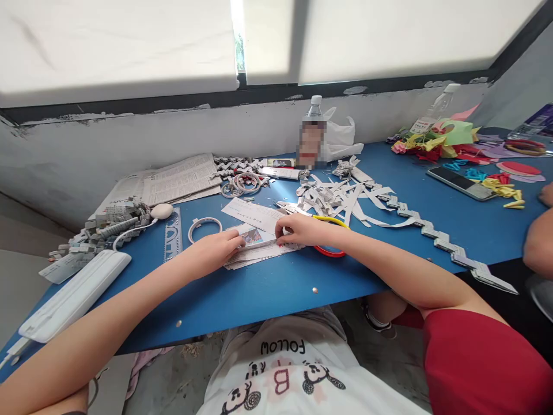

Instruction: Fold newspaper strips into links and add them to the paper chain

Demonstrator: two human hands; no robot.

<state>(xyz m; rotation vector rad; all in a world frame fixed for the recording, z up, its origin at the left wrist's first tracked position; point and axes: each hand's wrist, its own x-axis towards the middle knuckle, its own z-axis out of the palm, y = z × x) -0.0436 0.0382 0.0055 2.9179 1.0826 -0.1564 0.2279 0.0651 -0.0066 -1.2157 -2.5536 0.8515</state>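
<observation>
Between my hands lies a small folded piece of printed paper [254, 236] with a colour picture, on top of a few newspaper pieces [248, 257]. The fingers of my left hand [220, 249] are bent together at its left end. At its right end my right hand [300, 229] pinches the paper with thumb and fingertips. A whitish strip with writing [253, 214] lies just beyond it, partly hidden by my right hand. Scissors with yellow and red handles [330, 252] lie under my right wrist. A roll of tape [204, 229] is beside my left hand.
Cut paper strips [332, 199] and a folded zigzag paper chain [440, 239] spread rightward. Newspapers [181, 178], a clear ruler [173, 236] and a white power strip [78, 294] are left. A bottle [313, 138] stands behind; a phone [460, 183] and another person's arm [540, 242] are right.
</observation>
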